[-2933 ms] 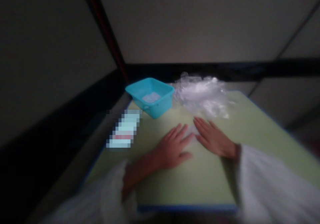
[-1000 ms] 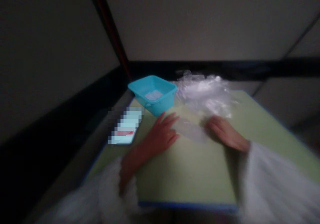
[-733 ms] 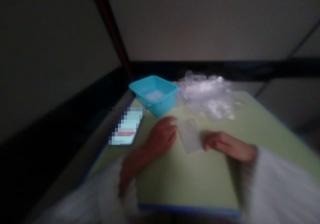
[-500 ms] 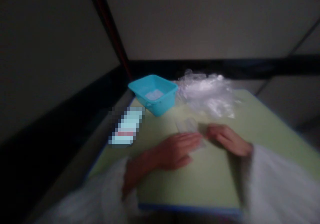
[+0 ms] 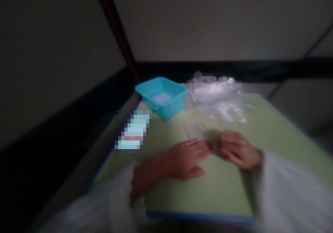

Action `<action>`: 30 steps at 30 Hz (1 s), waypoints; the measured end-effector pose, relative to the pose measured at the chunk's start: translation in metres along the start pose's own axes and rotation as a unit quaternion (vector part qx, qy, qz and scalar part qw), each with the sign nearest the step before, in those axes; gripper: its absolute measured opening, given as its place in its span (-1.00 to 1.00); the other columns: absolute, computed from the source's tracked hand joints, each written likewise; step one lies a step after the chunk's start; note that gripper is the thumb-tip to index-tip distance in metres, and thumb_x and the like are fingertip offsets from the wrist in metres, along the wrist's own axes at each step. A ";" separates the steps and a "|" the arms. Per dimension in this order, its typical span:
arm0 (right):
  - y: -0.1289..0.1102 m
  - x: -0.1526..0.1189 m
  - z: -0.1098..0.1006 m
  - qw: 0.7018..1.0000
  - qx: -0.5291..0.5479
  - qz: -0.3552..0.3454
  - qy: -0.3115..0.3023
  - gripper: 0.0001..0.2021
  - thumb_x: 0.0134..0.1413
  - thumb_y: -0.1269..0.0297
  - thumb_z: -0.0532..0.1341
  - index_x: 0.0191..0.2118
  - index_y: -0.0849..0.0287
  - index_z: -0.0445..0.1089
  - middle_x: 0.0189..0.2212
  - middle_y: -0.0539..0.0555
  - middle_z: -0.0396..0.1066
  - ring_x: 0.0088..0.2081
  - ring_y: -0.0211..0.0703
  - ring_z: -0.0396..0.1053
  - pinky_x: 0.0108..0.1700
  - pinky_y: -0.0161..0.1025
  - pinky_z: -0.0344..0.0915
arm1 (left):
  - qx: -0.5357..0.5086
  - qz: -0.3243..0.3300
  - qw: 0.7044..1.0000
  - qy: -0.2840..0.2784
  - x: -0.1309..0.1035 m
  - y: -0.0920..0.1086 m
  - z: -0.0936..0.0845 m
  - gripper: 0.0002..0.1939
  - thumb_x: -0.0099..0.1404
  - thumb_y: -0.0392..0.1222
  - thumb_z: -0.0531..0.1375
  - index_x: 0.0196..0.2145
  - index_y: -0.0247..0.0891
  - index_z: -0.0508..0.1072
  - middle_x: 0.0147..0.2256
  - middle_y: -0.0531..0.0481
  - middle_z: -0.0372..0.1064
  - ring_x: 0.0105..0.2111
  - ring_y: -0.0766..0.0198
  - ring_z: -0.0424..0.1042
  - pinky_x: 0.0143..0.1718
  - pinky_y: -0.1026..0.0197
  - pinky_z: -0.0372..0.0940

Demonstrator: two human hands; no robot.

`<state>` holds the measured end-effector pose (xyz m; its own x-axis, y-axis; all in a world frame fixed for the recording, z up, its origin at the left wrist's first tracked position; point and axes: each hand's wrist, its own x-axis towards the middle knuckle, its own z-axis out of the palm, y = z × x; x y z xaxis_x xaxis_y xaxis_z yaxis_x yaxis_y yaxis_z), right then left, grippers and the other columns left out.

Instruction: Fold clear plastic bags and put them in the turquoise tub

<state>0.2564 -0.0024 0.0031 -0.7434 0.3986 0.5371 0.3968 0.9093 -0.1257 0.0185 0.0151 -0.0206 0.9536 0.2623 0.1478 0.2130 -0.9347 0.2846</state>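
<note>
My left hand (image 5: pixel 189 158) lies flat across the lower part of a small clear plastic bag (image 5: pixel 195 130), fingers stretched to the right and thumb apart. The bag's upper part shows beyond the fingers; the rest is under the hand. Close to the left fingertips, my right hand (image 5: pixel 238 149) rests on the table with its fingers curled in. Whether those fingers pinch the bag's edge or anything else is hidden and blurred.
A turquoise plastic basket (image 5: pixel 174 110) with whitish pieces inside stands at the back left. Beside it lies a heap of clear plastic bags (image 5: pixel 218 97). A pixelated pale screen-like object (image 5: pixel 134 130) is at the left edge of the yellow-green table (image 5: pixel 197 198). Walls stand behind and left.
My right hand has come slightly nearer and curled more beside the left fingertips. My left hand has shifted slightly right and down over the bag, covering its lower edge.
</note>
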 end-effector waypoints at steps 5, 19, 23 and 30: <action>-0.010 0.000 0.002 0.998 -0.012 -0.060 -0.015 -0.79 0.16 0.40 -0.04 -0.36 0.17 0.32 -0.53 0.09 0.29 -0.45 -0.11 0.21 -0.40 -0.18 0.17 | 0.019 0.003 0.999 0.027 -0.003 -0.002 -0.001 -0.46 0.35 -0.07 -0.03 0.18 -0.49 0.15 0.22 -0.27 0.07 0.26 0.11 -0.01 0.30 0.07 -0.10; -0.020 0.001 0.018 0.991 0.062 -0.088 -0.084 -0.69 0.18 0.39 -0.03 -0.11 0.38 0.39 -0.18 0.29 0.47 -0.08 -0.03 0.37 -0.07 -0.08 0.36 | 0.053 -0.031 0.998 0.026 -0.005 -0.010 0.002 -0.51 0.40 -0.27 -0.20 0.22 -0.48 0.08 0.25 -0.18 0.01 0.28 0.20 -0.06 0.29 0.24 -0.15; -0.019 0.000 0.019 0.990 0.061 -0.085 -0.092 -0.69 0.16 0.39 -0.02 -0.11 0.37 0.40 -0.15 0.29 0.47 -0.09 -0.03 0.39 -0.10 -0.09 0.38 | 0.057 -0.038 0.998 0.015 -0.006 -0.022 0.001 -0.50 0.40 -0.24 -0.18 0.24 -0.44 0.05 0.27 -0.18 -0.03 0.28 0.21 -0.08 0.29 0.13 -0.12; -0.020 -0.002 0.019 0.991 0.057 -0.090 -0.082 -0.69 0.16 0.42 -0.02 -0.11 0.38 0.40 -0.12 0.32 0.46 -0.07 -0.04 0.40 -0.07 -0.09 0.37 | 0.049 -0.098 0.994 0.031 -0.011 -0.049 -0.011 -0.49 0.40 -0.21 -0.20 0.26 -0.40 -0.01 0.29 -0.18 -0.13 0.29 0.26 -0.13 0.29 0.11 -0.13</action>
<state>0.2397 -0.0191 -0.0115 -0.8780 0.2335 0.4179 0.1927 0.9715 -0.1381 -0.0045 0.0607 -0.0259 0.8779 0.4524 0.1568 0.4155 -0.8825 0.2202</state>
